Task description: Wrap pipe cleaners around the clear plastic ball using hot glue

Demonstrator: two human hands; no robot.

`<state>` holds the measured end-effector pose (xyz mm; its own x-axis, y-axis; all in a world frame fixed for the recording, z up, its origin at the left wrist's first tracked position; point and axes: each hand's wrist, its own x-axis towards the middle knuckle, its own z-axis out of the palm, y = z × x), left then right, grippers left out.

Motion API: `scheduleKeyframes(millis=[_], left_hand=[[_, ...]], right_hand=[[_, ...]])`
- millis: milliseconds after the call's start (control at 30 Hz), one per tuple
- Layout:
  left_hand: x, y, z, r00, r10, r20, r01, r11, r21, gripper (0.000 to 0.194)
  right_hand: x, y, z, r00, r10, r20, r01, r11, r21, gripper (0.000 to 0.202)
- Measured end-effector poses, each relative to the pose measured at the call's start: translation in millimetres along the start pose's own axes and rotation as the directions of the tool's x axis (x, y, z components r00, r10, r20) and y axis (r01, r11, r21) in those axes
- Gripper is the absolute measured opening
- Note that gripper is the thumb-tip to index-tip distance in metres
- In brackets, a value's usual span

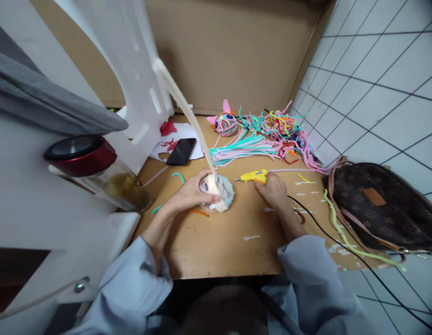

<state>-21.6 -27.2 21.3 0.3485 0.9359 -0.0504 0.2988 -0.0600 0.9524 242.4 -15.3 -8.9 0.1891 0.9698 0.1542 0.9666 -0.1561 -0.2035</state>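
My left hand is closed around a small ball wrapped in cream and pale green fuzzy strips. From the ball a long cream pipe cleaner rises up and to the left. My right hand grips a yellow hot glue gun by its handle. The glue gun's metal tip points left at the ball, a short gap away from it. A black cord trails from it toward the lower right.
Behind lie pink and turquoise pipe cleaners, a tangled heap of coloured ones and a decorated ball with pink ears. A phone and a glass bottle stand left; a brown bag sits right. Dried glue spots the tabletop.
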Motion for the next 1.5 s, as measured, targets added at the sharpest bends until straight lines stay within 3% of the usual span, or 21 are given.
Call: scheduleKeyframes(millis=[133, 233, 300, 400, 500, 600, 667, 767, 867, 933, 1200, 1400, 1500], left_hand=[[0, 0, 0.8, 1.0, 0.002, -0.017, -0.002, 1.0, 0.011, 0.079], [0, 2, 1.5, 1.0, 0.017, -0.019, -0.016, 0.999, 0.032, 0.077], [0, 2, 2.1, 1.0, 0.022, -0.013, -0.021, 0.999, 0.036, 0.074], [0, 1, 2.9, 0.999, 0.037, -0.009, -0.037, 0.998, 0.044, 0.073], [0, 1, 3.8, 0.999, 0.05, -0.017, -0.049, 0.996, 0.08, 0.073], [0, 0, 4.3, 0.999, 0.032, -0.021, -0.03, 0.995, 0.09, 0.074], [1, -1, 4.0, 0.999, 0.032, -0.031, -0.029, 0.995, 0.093, 0.077], [1, -2, 3.0, 0.999, 0.044, -0.028, -0.041, 0.994, 0.104, 0.076], [1, -4, 2.1, 0.999, 0.037, -0.027, -0.034, 0.995, 0.094, 0.077], [1, -5, 2.0, 0.999, 0.03, -0.029, -0.028, 0.996, 0.082, 0.079], [2, -6, 1.3, 0.999, 0.01, -0.038, -0.007, 0.997, 0.076, 0.086], [0, -1, 0.4, 0.999, 0.005, -0.032, -0.003, 0.997, 0.076, 0.087], [0, -1, 0.4, 0.999, 0.01, -0.035, -0.007, 0.996, 0.087, 0.084]], right_hand=[[-5, -2, 0, 0.999, -0.043, -0.034, 0.041, 0.997, -0.072, 0.039], [-14, -12, -16, 0.975, -0.168, -0.145, 0.173, 0.985, 0.02, 0.041], [-22, -28, -38, 0.911, -0.322, -0.257, 0.38, 0.898, 0.223, 0.045], [-33, -62, -80, 0.753, -0.51, -0.415, 0.656, 0.63, 0.415, 0.048], [-34, -96, -113, 0.635, -0.617, -0.464, 0.772, 0.486, 0.41, 0.038], [-28, -111, -123, 0.578, -0.686, -0.441, 0.812, 0.431, 0.394, 0.021], [-25, -109, -119, 0.602, -0.672, -0.432, 0.794, 0.442, 0.418, 0.023], [-24, -92, -102, 0.714, -0.573, -0.402, 0.69, 0.476, 0.546, 0.023], [-28, -73, -81, 0.804, -0.48, -0.35, 0.56, 0.414, 0.718, 0.026], [-32, -64, -69, 0.834, -0.459, -0.306, 0.489, 0.356, 0.797, 0.029], [-46, -50, -47, 0.831, -0.438, -0.343, 0.494, 0.3, 0.816, 0.021], [-50, -42, -39, 0.82, -0.484, -0.305, 0.497, 0.34, 0.798, 0.018], [-52, -39, -39, 0.787, -0.532, -0.313, 0.544, 0.357, 0.759, 0.02]])
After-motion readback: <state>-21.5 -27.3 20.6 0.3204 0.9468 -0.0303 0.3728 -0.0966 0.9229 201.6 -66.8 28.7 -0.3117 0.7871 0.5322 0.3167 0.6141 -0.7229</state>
